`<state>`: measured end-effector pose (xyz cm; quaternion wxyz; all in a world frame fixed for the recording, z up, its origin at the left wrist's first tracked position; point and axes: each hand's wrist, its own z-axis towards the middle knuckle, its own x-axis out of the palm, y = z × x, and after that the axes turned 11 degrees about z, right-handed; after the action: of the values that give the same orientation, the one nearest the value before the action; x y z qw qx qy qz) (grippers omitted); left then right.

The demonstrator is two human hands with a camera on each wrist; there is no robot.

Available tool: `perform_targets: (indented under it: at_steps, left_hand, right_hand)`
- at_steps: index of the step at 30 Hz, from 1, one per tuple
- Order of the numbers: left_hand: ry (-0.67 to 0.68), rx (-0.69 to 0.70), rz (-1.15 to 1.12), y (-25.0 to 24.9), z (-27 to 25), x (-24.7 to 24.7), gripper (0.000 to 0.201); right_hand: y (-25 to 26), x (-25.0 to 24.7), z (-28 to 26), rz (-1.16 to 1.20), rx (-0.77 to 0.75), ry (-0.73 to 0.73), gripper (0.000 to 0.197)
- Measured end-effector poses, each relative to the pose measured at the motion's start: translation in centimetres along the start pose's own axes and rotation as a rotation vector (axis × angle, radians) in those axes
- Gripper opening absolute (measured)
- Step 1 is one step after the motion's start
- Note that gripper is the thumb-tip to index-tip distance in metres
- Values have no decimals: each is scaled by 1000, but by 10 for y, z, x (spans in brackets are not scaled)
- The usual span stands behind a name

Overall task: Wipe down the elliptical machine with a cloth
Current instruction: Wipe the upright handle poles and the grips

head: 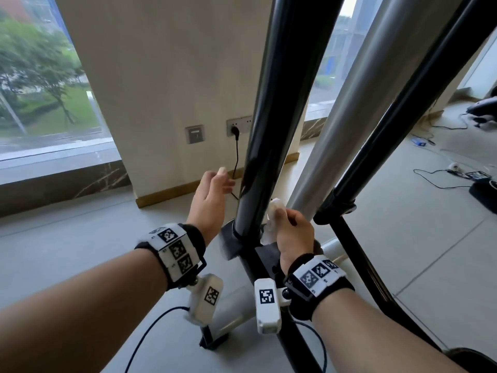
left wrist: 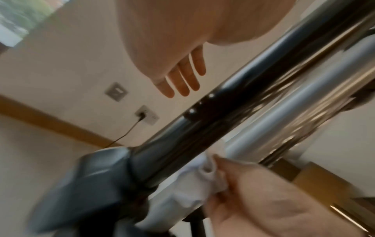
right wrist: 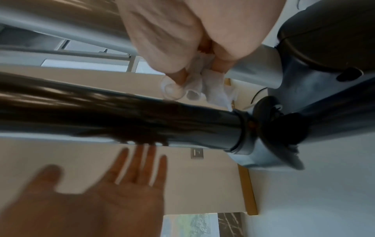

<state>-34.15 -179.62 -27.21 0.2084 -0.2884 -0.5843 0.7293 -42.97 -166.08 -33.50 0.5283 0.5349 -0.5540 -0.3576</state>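
The elliptical machine's glossy black upright tube (head: 271,125) rises in the middle, with a silver tube (head: 347,117) and a second black bar (head: 419,103) to its right. My right hand (head: 291,227) grips a crumpled white cloth (head: 274,211), held against the right side of the black tube near its base collar (head: 242,232). The cloth (right wrist: 194,89) bunches under the fingers in the right wrist view. My left hand (head: 212,195) hovers left of the black tube, fingers straight and spread, holding nothing. Its fingers (left wrist: 182,80) stay apart from the tube (left wrist: 202,128).
A beige pillar (head: 166,76) stands behind, with a wall socket (head: 238,126) and a black cord running down to the floor. Windows flank the pillar. Cables and devices (head: 473,175) lie on the tiled floor at the far right. The machine's lower frame (head: 269,292) runs under my wrists.
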Motion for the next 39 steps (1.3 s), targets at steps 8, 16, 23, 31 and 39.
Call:
perform_targets:
  at_steps: [8, 16, 23, 31, 39]
  left_hand:
    - [153, 209, 24, -55, 16, 33, 93]
    - [-56, 453, 209, -47, 23, 46, 97]
    - [-74, 474, 208, -45, 24, 45, 83]
    - [91, 405, 276, -52, 21, 32, 93]
    - [244, 407, 67, -117, 28, 10, 73]
  right_hand:
    - [8, 9, -8, 163, 215, 301, 39]
    - [17, 8, -6, 69, -46, 263, 29]
    - [19, 12, -18, 0, -64, 223, 40]
    - [51, 15, -36, 96, -73, 101, 12]
    - [118, 38, -52, 113, -300, 111, 18]
